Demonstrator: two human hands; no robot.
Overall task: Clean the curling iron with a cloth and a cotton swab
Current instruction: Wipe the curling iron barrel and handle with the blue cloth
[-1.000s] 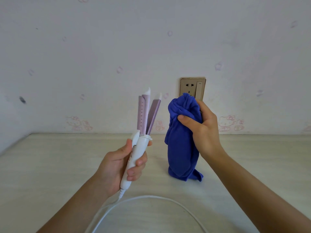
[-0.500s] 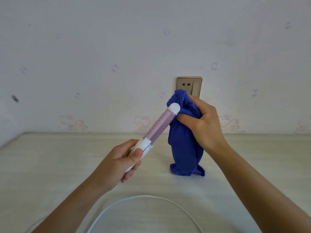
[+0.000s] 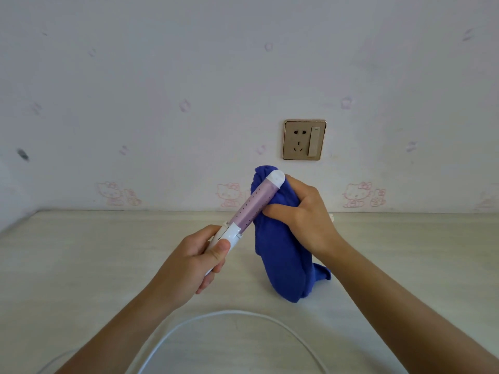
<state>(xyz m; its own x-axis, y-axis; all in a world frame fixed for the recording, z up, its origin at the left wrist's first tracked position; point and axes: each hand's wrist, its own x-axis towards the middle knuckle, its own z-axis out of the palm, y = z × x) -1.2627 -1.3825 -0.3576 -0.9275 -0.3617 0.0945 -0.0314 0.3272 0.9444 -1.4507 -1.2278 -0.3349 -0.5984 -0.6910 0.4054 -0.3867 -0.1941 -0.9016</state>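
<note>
Curling iron (image 3: pixel 253 203) handle mostly hidden by left hand (image 3: pixel 189 263).

I get soft, even light, cool-tinted on the wall (image 3: pixel 162 76) above the fingers (image 3: pixel 302 188); only faint shadows on the table (image 3: pixel 81 265) below them; focus crisp there; table's far edge bows with wide-angle distortion.

Front of pale wood-grain surface (image 3: pixel 81 265) crossed by looped white power cord (image 3: pixel 229 312). Centre blocked by hanging blue cloth (image 3: pixel 280 260), lower end on surface. Passage left open on both flanks; rear closed by patterned white wall (image 3: pixel 162 76).
</note>
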